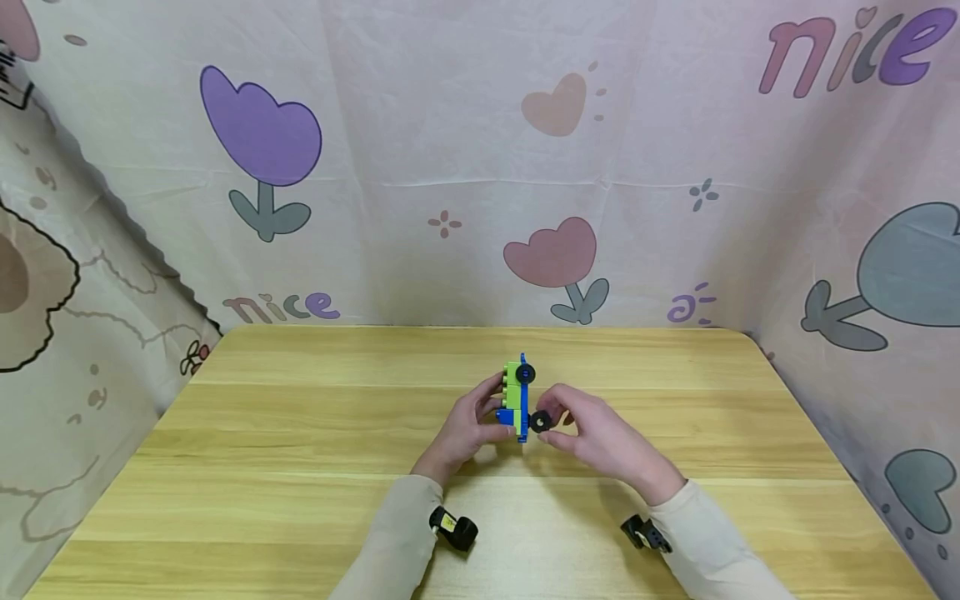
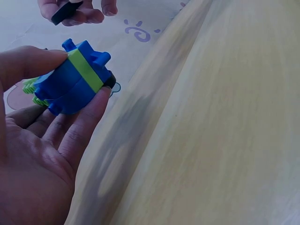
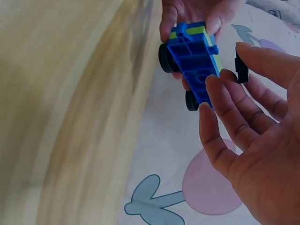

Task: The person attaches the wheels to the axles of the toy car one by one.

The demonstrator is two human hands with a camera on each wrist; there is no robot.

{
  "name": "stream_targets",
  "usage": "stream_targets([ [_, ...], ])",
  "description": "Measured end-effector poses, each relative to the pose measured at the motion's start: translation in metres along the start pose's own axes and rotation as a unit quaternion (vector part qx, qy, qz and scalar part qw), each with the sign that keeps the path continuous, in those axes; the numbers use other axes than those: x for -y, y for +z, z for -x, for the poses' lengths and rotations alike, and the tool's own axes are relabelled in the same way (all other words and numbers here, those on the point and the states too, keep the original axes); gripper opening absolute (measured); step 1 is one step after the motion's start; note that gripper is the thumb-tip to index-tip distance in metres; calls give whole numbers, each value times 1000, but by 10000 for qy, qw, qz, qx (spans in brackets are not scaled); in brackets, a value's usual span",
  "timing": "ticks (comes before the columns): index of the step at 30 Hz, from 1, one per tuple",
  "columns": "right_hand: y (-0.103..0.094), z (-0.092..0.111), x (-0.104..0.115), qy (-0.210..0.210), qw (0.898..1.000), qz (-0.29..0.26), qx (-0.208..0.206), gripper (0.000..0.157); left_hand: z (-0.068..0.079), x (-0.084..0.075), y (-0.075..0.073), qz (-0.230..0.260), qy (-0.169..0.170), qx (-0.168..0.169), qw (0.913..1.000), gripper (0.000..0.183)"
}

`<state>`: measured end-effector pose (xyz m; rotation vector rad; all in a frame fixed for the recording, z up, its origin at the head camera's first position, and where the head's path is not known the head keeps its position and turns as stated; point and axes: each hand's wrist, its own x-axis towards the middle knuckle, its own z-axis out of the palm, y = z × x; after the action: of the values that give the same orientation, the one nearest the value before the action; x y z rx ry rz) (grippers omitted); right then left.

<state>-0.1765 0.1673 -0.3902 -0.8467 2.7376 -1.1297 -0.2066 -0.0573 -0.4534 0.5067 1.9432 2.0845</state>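
Note:
A toy car (image 1: pixel 522 396) built of blue and lime-green bricks is held up on its side above the table. My left hand (image 1: pixel 468 425) grips its near end between thumb and fingers. The right wrist view shows the blue underside (image 3: pixel 194 61), with two black wheels along one edge and a bare peg on the opposite edge. Another wheel (image 1: pixel 526 373) sits at the far end in the head view. My right hand (image 1: pixel 592 429) pinches a loose black wheel (image 3: pixel 241 68) between thumb and fingers, beside the car and apart from it.
The hands work over a wooden table (image 1: pixel 300 400). A patterned cloth (image 1: pixel 420 125) hangs behind its back edge and along the sides. Small black cameras (image 1: pixel 454 530) are strapped to both sleeved wrists.

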Motion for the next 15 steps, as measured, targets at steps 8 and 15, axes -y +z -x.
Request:
stream_targets([
  [8, 7, -1, 0, -119, 9999, -46, -78, 29, -1, 0, 2, -75, 14, 68, 9999, 87],
  [15, 12, -3, -1, -145, 9998, 6, -169, 29, -1, 1, 3, -109, 58, 96, 9999, 86],
])
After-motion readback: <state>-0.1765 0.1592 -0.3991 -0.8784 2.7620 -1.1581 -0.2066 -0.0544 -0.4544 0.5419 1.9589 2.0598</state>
